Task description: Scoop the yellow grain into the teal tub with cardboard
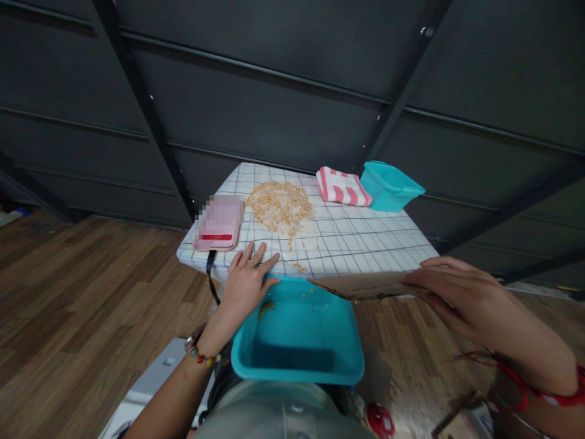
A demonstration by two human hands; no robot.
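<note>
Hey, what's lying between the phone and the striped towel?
In the head view, a pile of mixed yellow and white grains lies on the checked cloth between the phone and the towel.

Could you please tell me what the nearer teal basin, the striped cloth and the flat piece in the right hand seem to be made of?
Nearer teal basin: probably smooth plastic, with even colour and rounded rim. Striped cloth: soft-looking textile, perhaps terry, judging by thick folds. Flat piece: likely matte cardboard, given its brown face and rough edge.
</note>
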